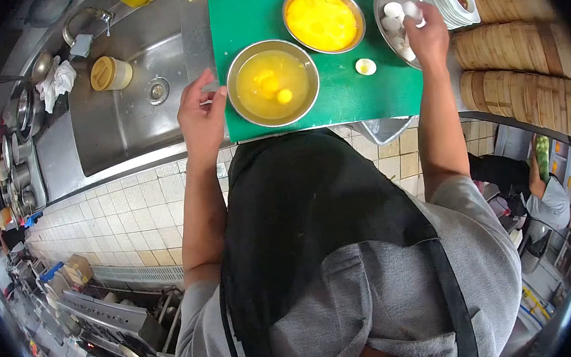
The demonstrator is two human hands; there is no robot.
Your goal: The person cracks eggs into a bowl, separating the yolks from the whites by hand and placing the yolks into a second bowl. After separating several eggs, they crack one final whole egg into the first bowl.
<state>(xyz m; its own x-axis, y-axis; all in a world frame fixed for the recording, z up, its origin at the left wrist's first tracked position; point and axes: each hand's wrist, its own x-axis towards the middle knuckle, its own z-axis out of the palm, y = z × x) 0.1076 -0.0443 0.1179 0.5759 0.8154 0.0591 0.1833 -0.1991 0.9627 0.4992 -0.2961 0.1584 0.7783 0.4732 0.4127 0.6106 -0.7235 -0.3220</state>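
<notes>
My left hand [203,114] is beside the left rim of a metal bowl [316,82], fingers apart and holding nothing. Clear egg white with a few egg yolks [267,84] lies in that bowl. My right hand [430,41] reaches into a metal bowl of eggs [381,0], its fingers closed round a white egg [412,11]. Several other white eggs [393,10] rest there. Behind, a second metal bowl [361,18] is filled with bright yellow yolk. A white half eggshell [366,67], yellow inside, sits on the green board [353,99].
On the left is a steel sink [113,118] with a faucet [88,16] and a yellow-lidded tub [111,73]. Stacked white dishes [447,1] and bamboo steamers [510,47] stand at right. A co-worker [545,201] at far right holds a long green vegetable [543,158].
</notes>
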